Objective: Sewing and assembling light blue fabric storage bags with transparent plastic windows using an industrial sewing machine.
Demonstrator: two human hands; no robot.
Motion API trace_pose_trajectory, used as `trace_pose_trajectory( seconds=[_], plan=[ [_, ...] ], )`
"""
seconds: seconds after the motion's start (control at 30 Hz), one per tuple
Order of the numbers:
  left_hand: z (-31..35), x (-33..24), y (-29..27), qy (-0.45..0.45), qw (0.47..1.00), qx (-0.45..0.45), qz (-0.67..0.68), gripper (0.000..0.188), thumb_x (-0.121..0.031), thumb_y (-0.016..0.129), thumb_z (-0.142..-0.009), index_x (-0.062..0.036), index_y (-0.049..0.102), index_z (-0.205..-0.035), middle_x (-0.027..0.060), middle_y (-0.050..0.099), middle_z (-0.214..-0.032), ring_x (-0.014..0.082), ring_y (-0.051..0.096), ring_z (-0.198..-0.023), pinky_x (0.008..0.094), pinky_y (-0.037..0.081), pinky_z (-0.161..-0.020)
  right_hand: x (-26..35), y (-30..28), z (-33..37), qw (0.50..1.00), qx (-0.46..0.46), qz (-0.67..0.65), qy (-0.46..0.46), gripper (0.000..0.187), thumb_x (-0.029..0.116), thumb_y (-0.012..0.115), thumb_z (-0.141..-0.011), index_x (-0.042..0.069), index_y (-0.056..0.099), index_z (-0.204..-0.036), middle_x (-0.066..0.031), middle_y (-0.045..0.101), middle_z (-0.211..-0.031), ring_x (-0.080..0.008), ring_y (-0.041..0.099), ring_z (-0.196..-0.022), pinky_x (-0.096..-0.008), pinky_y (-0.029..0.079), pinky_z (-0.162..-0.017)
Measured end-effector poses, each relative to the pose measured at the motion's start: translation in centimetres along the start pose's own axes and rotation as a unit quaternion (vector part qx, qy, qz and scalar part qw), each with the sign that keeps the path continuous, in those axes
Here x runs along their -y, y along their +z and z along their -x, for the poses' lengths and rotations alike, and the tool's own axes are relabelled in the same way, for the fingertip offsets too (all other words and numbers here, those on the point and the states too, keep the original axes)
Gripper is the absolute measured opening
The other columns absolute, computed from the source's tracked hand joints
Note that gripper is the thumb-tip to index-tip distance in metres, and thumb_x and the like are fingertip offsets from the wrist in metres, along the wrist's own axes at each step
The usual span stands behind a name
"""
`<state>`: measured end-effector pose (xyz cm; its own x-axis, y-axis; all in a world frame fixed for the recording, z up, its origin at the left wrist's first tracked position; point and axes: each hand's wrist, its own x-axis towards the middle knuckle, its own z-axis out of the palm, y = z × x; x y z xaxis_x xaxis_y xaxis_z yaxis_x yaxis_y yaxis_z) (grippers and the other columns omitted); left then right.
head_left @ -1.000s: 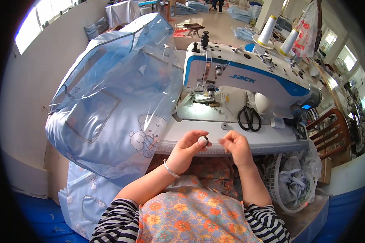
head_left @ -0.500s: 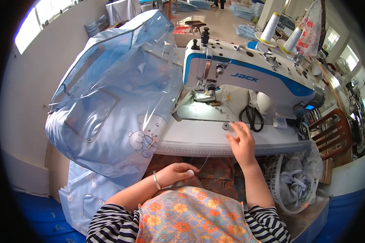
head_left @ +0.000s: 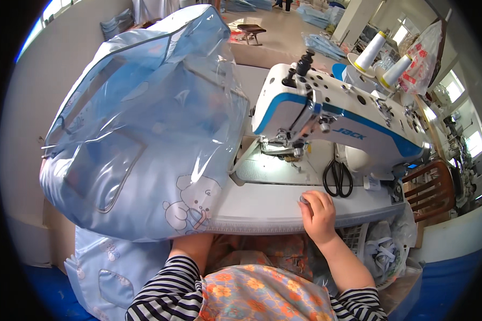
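Note:
My right hand [head_left: 319, 216] is closed in a pinch at the front of the white sewing table [head_left: 262, 202]. Between its thumb and fingers sits a small grey metal bobbin [head_left: 304, 199]. My left forearm [head_left: 193, 249] reaches under the table's front edge, and the hand itself is hidden there. Behind my right hand stands a white and blue sewing machine [head_left: 326, 115], its needle area lit. Black-handled scissors [head_left: 337, 178] lie on the machine bed, beyond my right hand.
A pale blue fabric piece with clear plastic and a bear print [head_left: 144, 160] covers the table's left side and hangs over its edge. Thread cones [head_left: 370, 52] stand behind the machine. Right of my arm is a white basket of scraps [head_left: 383, 257], near a wooden chair [head_left: 431, 190].
My left hand, which pinched a small white round thing with thread, has gone under the table. My right hand has closed on the grey bobbin that lay on the table. The view has shifted.

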<state>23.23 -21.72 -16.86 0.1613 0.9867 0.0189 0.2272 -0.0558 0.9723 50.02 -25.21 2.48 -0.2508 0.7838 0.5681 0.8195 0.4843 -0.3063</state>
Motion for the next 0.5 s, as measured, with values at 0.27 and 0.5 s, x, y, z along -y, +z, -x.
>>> trace_pose_trajectory(
  seconds=[0.27, 0.5],
  plan=[
    [-1.7, 1.5, 1.1, -0.069, 0.994, 0.0, 0.083, 0.035, -0.018, 0.066, -0.088, -0.0032, 0.058, -0.119, 0.0104, 0.063, -0.107, 0.0201, 0.062, -0.097, 0.0323, 0.053, -0.078, -0.2, 0.0, -0.3, 1.0, 0.016, 0.013, 0.0, 0.025, 0.0, 0.07, -0.073, 0.002, 0.063, -0.096, -0.0131, 0.064, -0.096, -0.0316, 0.061, -0.084, -0.0389, 0.049, -0.075],
    [-2.0, 1.2, 0.5, -0.119, 0.984, -0.019, 0.129, 0.035, -0.018, 0.066, -0.088, -0.0033, 0.058, -0.119, 0.0102, 0.063, -0.107, 0.0198, 0.062, -0.097, 0.0323, 0.053, -0.079, -0.3, 0.0, -0.3, 1.0, 0.018, 0.016, 0.0, 0.026, 0.0, 0.071, -0.072, 0.003, 0.063, -0.096, -0.0126, 0.064, -0.097, -0.0314, 0.061, -0.085, -0.0391, 0.049, -0.076]
  ],
)
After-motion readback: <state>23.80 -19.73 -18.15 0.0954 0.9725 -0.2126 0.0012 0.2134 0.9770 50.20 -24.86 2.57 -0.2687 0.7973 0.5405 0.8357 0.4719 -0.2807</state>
